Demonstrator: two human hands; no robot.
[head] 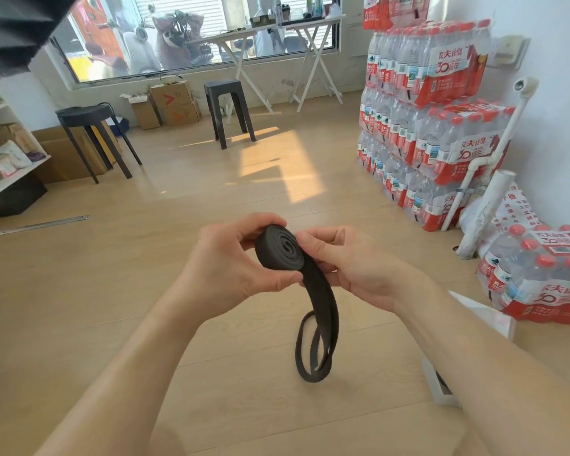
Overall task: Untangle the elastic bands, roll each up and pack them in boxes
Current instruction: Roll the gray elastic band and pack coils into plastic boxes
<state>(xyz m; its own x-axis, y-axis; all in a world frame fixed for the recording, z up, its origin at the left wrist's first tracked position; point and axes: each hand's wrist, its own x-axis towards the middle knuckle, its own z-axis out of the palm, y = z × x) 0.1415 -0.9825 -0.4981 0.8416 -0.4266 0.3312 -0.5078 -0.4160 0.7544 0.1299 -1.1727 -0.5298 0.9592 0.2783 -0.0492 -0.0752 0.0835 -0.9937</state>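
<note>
A black elastic band (282, 248) is partly wound into a flat coil held in mid-air above the wooden floor. My left hand (231, 261) grips the coil, fingers over its top and thumb under its lower edge. My right hand (346, 261) pinches the coil's right side, where the loose tail leaves it. The unrolled tail hangs down in a long loop to about knee height. A white box (441, 386) lies on the floor at the lower right, mostly hidden behind my right forearm.
Stacked packs of bottled water (431, 120) fill the right wall, with one more pack (540, 274) on the floor. Two dark stools (93, 126) (227, 106) stand ahead. A white shelf (4, 153) is on the left, cardboard boxes (171, 103) under the window.
</note>
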